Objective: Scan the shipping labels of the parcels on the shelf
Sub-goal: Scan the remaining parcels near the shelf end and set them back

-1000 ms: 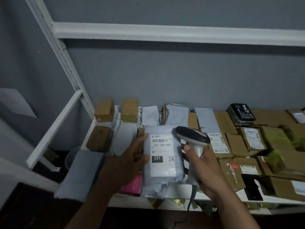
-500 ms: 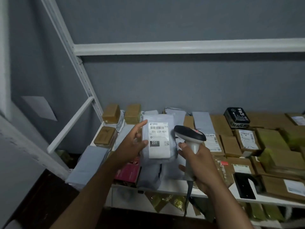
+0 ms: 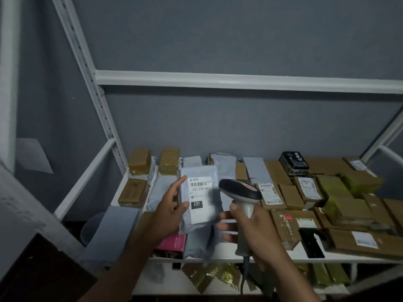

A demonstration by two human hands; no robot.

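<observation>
Left hand (image 3: 169, 211): gripping the grey mailer bag (image 3: 199, 199) by its left edge, thumb lying across the front, lifting it off the shelf (image 3: 229, 252) and tilting its face up toward the camera, probably so the label is showing flat
Label (image 3: 201, 198): sitting on the front of the bag, barcode at the top, "231-239-K01" printed under it; nothing is covering the barcode
Right hand (image 3: 254, 231): wrapping around the handle of the scanner (image 3: 239, 189), just right of the bag
Scanner: its head is pointing left at the bag; whether a beam is landing on the label, I cannot tell
Cable (image 3: 244, 276): hanging from the handle, below the bag
Other parcels: brown boxes (image 3: 290, 196) are lying flat to the right of the bag, several with labels facing up, ready for reading; more grey bags (image 3: 255, 168) are lying behind it
Step in hand: judging by the pose, lining up this one label for a scan
</observation>
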